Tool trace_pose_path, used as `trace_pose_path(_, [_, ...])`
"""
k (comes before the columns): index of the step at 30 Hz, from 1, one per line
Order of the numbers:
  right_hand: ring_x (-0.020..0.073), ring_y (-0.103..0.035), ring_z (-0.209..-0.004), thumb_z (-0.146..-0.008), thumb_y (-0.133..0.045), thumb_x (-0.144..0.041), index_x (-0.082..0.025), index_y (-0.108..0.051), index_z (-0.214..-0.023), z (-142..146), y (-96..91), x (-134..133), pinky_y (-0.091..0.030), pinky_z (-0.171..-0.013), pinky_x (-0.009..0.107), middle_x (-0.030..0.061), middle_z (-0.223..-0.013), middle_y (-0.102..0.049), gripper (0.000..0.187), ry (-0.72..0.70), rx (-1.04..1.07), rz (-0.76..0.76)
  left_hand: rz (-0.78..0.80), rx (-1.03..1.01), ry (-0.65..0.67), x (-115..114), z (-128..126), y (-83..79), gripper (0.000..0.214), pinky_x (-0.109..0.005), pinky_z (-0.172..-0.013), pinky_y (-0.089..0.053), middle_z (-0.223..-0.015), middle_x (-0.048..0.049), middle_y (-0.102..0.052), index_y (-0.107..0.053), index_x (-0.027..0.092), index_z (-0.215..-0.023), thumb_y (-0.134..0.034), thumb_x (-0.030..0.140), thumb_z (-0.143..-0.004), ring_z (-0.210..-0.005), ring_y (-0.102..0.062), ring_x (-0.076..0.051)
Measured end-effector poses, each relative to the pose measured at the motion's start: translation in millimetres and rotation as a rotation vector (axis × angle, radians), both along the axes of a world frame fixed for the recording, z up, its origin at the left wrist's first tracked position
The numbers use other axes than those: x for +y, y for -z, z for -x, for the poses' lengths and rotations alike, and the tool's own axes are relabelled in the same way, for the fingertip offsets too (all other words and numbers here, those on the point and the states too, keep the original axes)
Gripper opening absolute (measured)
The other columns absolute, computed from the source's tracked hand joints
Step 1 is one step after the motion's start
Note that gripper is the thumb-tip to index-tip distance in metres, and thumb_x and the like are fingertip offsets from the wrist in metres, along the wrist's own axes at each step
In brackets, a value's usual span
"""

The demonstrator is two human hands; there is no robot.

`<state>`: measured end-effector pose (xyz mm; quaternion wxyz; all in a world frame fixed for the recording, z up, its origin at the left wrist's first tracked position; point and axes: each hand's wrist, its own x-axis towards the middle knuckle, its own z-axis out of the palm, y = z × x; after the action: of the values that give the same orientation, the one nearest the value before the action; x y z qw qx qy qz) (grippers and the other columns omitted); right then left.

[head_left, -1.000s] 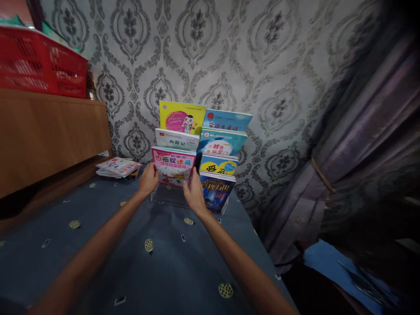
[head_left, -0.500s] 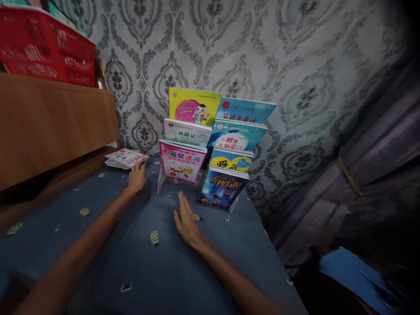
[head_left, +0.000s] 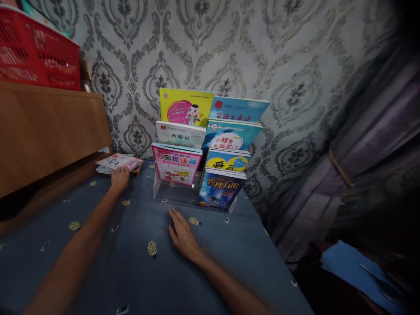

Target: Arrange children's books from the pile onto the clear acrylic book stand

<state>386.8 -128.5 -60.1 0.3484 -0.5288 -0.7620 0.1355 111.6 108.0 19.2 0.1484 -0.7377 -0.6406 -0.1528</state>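
At the left lies a low stack of books, with a white-and-pink picture book [head_left: 116, 160] on top. My left hand [head_left: 120, 178] is at the stack's near edge, its fingers curled over the edge of that top book; the thumb is hidden. My right hand [head_left: 182, 234] rests above the blue cloth, fingers extended and holding nothing. Beyond it stands a clear display rack [head_left: 173, 192] with books in two tiered columns. A pink book [head_left: 177, 165] stands at the front left and a dark blue book [head_left: 220, 190] at the front right.
Behind these stand a yellow book [head_left: 187, 105], a white book [head_left: 180, 134] and several blue ones. A wooden cabinet [head_left: 52, 135] carries a red basket [head_left: 39, 52] at the left. Patterned wallpaper [head_left: 236, 52] backs the cloth [head_left: 147, 280]; a tied curtain [head_left: 354, 144] hangs right.
My left hand has shifted left along the book stack to its near edge. My right hand has drawn back a little from the rack. The view has turned slightly right.
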Motion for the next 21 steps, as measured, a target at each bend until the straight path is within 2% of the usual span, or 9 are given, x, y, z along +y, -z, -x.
trace_pose_path(7, [0.0264,-0.044,-0.143,-0.094,-0.047,-0.018,-0.020,-0.046,-0.149,0,-5.3,-1,-0.041,-0.118,0.048,0.0130,-0.154,-0.047,0.056,-0.008,-0.010,0.018,0.078,0.072,0.041,0,11,-12.7,0.043,-0.056,-0.098,-0.041,-0.118,-0.0318,-0.066,-0.061,0.005,-0.121,-0.037,0.009,-0.085,-0.115,-0.062,-0.040])
trace_pose_path(13, [0.0272,-0.045,-0.143,-0.094,-0.048,-0.019,-0.020,-0.050,-0.147,0,-0.6,2,-0.041,-0.117,0.049,0.0133,-0.153,-0.048,0.053,0.002,-0.021,0.022,0.153,0.096,0.092,-25,18,-20.2,0.036,-0.053,-0.093,-0.046,-0.105,-0.0284,-0.071,-0.066,0.007,-0.111,-0.040,0.012,-0.087,-0.104,-0.069,-0.038])
trace_pose_path(16, [0.0276,-0.046,-0.142,-0.093,-0.049,-0.019,-0.019,-0.052,-0.145,0,4.5,4,-0.042,-0.116,0.051,0.0149,-0.152,-0.049,0.052,0.002,-0.023,-0.012,0.190,0.087,0.139,-45,17,-14.7,0.032,-0.052,-0.089,-0.050,-0.098,-0.0252,-0.073,-0.068,0.010,-0.105,-0.042,0.015,-0.087,-0.099,-0.071,-0.037])
trace_pose_path(21, [0.0267,-0.048,-0.140,-0.093,-0.050,-0.018,-0.021,-0.053,-0.143,0,7.9,6,-0.042,-0.116,0.050,0.0143,-0.150,-0.051,0.051,-0.005,-0.017,-0.048,0.212,-0.007,0.240,-86,14,6.6,0.022,-0.050,-0.081,-0.054,-0.075,-0.0215,-0.072,-0.071,0.014,-0.084,-0.050,0.020,-0.084,-0.086,-0.072,-0.037])
